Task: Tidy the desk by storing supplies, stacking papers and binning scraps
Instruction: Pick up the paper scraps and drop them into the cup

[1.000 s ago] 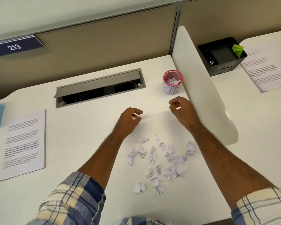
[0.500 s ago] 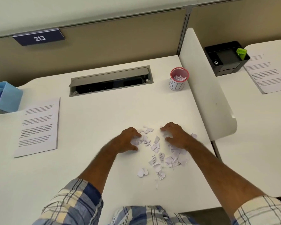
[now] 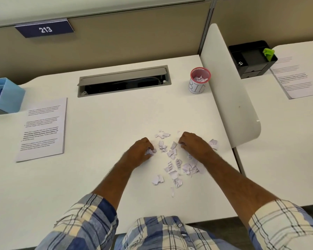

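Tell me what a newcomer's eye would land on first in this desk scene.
First, the scatter of torn paper scraps in the middle of the white desk, with the left hand pinching a few and the right hand curled down on the pile's right edge. Next, the red-rimmed cup marked BIN at the far right by the divider, already holding scraps. Then the printed sheets lying at the left.

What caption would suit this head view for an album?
Both hands, left hand and right hand, gather torn paper scraps on a white desk, small bin beyond.
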A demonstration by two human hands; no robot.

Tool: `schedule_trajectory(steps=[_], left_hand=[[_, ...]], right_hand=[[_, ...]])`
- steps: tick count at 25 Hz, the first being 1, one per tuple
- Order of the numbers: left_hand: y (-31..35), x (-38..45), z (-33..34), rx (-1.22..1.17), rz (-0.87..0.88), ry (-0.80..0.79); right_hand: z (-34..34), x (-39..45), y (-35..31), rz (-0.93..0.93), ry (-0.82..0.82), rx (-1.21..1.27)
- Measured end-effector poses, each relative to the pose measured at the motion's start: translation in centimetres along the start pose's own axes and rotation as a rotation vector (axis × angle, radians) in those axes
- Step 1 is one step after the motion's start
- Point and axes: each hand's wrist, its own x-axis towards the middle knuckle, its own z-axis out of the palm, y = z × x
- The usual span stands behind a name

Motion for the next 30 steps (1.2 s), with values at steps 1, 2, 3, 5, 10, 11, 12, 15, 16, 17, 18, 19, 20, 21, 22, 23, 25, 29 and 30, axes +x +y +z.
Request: schedule_trajectory(steps=[1, 2, 3, 5, 10, 11, 12, 15, 16, 17, 18, 19, 20, 21, 22, 23, 25, 29, 30], left_hand=[[0.0, -0.2, 0.2, 0.011, -0.008, 0.012], [0.1, -0.3, 0.4, 0.028, -0.017, 0.025], [0.1, -0.5, 0.6, 0.040, -0.030, 0.037], [0.6, -0.9, 0.8, 0.040, -0.091, 0.047], [1.0, -1.3, 0.3, -0.039, -0.252, 0.105], [1.0, -1.3, 0.0, -0.064, -0.262, 0.122], [1.0, -1.2, -0.3, -0.082, -0.274, 0.134], [1.2, -0.7, -1.7, -0.110, -0.319, 0.165], [1.3, -0.4, -2.1, -0.118, -0.326, 0.181], [1.5, -0.1, -2.5, -0.127, -0.324, 0.197], [1.7, 0.3, -2.9, -0.136, -0.320, 0.208], [2.0, 0.9, -3.2, -0.140, -0.313, 0.212], [2.3, 1.5, -3.6, -0.138, -0.305, 0.212], [2.7, 2.3, -4.0, -0.135, -0.293, 0.211], [3.1, 3.1, -4.4, -0.137, -0.281, 0.210], [3.6, 4.1, -4.8, -0.141, -0.267, 0.210], [4.7, 6.2, -5.5, -0.143, -0.236, 0.204], [7.6, 11.7, -7.4, -0.145, -0.167, 0.178], [8.3, 13.4, -8.0, -0.143, -0.152, 0.180]], right_hand=[[0.1, 0.0, 0.0, 0.008, 0.002, -0.015], [0.2, 0.1, -0.1, 0.016, 0.008, -0.025], [0.2, 0.2, -0.2, 0.033, 0.004, -0.028], [-0.2, 0.6, -0.5, 0.086, -0.042, -0.031], [-1.2, 1.7, -1.2, 0.190, -0.154, -0.012], [-1.2, 1.8, -1.2, 0.217, -0.160, 0.020], [-1.2, 1.8, -1.3, 0.248, -0.167, 0.051], [-1.2, 1.6, -1.5, 0.322, -0.125, 0.172], [-1.2, 1.4, -1.5, 0.331, -0.086, 0.215], [-1.4, 1.3, -1.4, 0.339, -0.040, 0.263], [-1.6, 1.2, -1.4, 0.347, 0.009, 0.319], [-2.0, 1.1, -1.4, 0.356, 0.061, 0.372], [-2.3, 1.2, -1.3, 0.365, 0.111, 0.420], [-2.7, 1.2, -1.2, 0.375, 0.151, 0.468], [-3.1, 1.4, -0.9, 0.383, 0.181, 0.523], [-3.5, 1.7, -0.7, 0.385, 0.208, 0.579], [-4.6, 2.5, -0.1, 0.368, 0.274, 0.684], [-8.0, 5.3, 0.8, 0.353, 0.420, 0.801], [-9.0, 6.2, 1.1, 0.349, 0.456, 0.799]])
